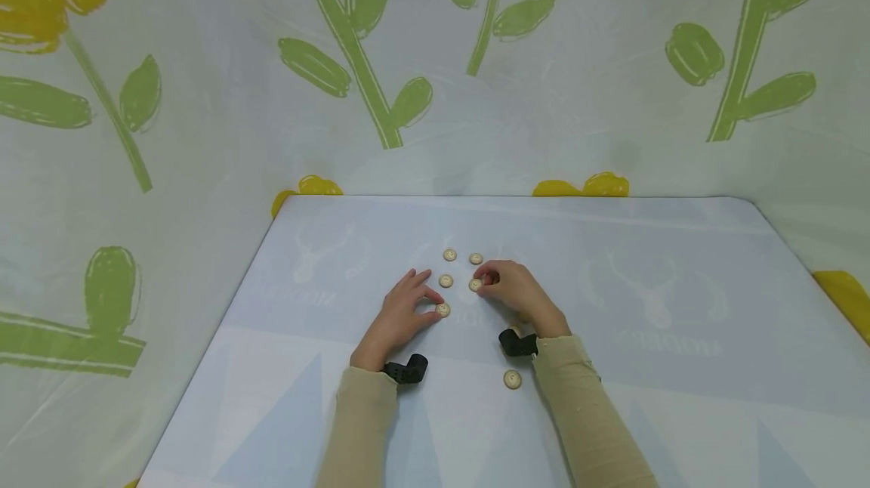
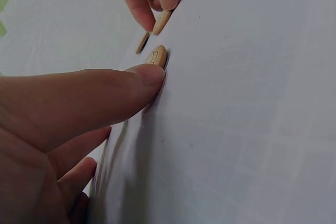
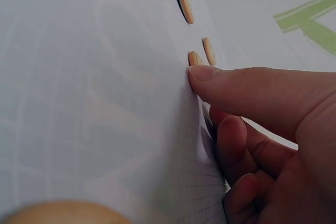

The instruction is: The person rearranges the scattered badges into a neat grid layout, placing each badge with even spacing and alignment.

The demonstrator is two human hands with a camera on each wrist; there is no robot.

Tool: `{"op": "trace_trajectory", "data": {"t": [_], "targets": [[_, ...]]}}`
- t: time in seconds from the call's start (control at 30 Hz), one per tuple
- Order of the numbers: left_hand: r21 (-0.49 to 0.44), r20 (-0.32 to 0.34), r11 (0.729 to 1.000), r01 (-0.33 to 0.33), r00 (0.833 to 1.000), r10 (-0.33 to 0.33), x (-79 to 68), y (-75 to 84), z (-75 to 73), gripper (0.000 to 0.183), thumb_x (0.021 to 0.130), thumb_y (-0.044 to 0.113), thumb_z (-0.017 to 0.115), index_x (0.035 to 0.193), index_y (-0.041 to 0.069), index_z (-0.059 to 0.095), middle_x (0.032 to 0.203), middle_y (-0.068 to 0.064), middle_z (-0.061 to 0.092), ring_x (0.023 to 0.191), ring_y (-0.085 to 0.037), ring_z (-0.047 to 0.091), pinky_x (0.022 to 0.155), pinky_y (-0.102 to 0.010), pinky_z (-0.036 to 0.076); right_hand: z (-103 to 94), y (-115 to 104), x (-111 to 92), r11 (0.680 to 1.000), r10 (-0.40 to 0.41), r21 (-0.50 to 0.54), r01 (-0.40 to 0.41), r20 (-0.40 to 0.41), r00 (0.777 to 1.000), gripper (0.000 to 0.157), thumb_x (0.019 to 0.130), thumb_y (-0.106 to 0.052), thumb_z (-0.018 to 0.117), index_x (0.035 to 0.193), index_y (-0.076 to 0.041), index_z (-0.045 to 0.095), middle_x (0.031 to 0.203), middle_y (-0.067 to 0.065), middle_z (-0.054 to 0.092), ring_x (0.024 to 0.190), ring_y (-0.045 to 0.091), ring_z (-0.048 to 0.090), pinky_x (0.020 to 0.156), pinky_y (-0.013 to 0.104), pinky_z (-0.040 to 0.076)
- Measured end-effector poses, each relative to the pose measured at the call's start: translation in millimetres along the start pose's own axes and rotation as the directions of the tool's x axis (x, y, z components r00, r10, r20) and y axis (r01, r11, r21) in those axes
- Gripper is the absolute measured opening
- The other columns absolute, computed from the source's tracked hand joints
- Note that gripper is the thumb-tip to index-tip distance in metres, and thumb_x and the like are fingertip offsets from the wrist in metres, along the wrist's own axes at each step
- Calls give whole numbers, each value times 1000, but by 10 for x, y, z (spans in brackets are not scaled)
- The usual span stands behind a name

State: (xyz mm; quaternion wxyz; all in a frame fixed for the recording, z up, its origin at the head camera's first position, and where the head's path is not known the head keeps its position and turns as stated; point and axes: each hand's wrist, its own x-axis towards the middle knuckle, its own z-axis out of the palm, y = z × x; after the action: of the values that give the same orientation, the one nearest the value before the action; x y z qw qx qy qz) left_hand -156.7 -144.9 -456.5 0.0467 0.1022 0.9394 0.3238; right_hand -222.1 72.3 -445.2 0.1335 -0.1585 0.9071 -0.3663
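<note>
Thumb and index finger of my left hand (image 1: pixel 401 314) pinch a small round wooden disc (image 1: pixel 442 310) at its edge, low on the tabletop; the other fingers spread out. A line marking shows on that disc (image 2: pixel 157 54) in the left wrist view, partly covered by the thumb. To the right, my right hand (image 1: pixel 515 290) pinches another wooden disc (image 1: pixel 475 285) between thumb and fingers, its remaining fingers curled under. One more disc (image 1: pixel 445 281) lies between the two hands. Beyond them are a far left disc (image 1: pixel 450 254) and a far right disc (image 1: pixel 476 258).
Nearer me, a disc (image 1: pixel 513 379) lies beside the right sleeve, and another disc (image 1: pixel 514 329) is partly hidden by the black right wrist camera (image 1: pixel 518 343). The pale patterned tabletop (image 1: pixel 272 390) ends at a flower-printed curtain (image 1: pixel 224 95) behind and left.
</note>
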Motion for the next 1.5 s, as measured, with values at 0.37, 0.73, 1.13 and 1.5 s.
{"op": "trace_trajectory", "data": {"t": [0.37, 0.73, 1.13, 1.5], "targets": [[-1, -2, 1000, 4, 1000, -4, -2, -12, -8, 12, 79, 24, 67, 90, 22, 63, 142, -2, 31, 134, -22, 11, 104, -48, 13, -8, 30, 2, 999, -23, 25, 22, 27, 999, 16, 78, -16, 68, 93, -15, 62, 76, 0, 53, 72, 16, 47, 65, 30, 39], [-17, -16, 1000, -21, 1000, 20, -20, 14, -10, 12, 78, 21, 68, 89, 20, 64, 141, -5, 33, 134, -25, 14, 104, -49, 14, -6, 17, -6, 1000, 14, 23, -15, 17, 1000, 15, 78, -16, 68, 92, -15, 63, 76, 1, 53, 72, 17, 47, 65, 30, 39], [-18, -7, 1000, -11, 1000, 10, -18, 13, -17, 12, 78, 22, 67, 90, 20, 64, 142, -4, 32, 134, -24, 13, 104, -49, 13, 0, 7, -7, 1000, -7, 1, 7, -14, 1000, 14, 79, -17, 67, 92, -13, 64, 75, 0, 53, 72, 17, 47, 66, 30, 39], [-47, -3, 999, 5, 1000, -5, -25, 4, -12, 13, 79, 22, 67, 91, 20, 63, 142, -1, 32, 134, -20, 12, 105, -46, 14, -41, 25, -22, 999, -30, 28, 29, 16, 999, 20, 80, -18, 66, 99, -15, 62, 77, 0, 54, 73, 16, 47, 67, 30, 39]]}}
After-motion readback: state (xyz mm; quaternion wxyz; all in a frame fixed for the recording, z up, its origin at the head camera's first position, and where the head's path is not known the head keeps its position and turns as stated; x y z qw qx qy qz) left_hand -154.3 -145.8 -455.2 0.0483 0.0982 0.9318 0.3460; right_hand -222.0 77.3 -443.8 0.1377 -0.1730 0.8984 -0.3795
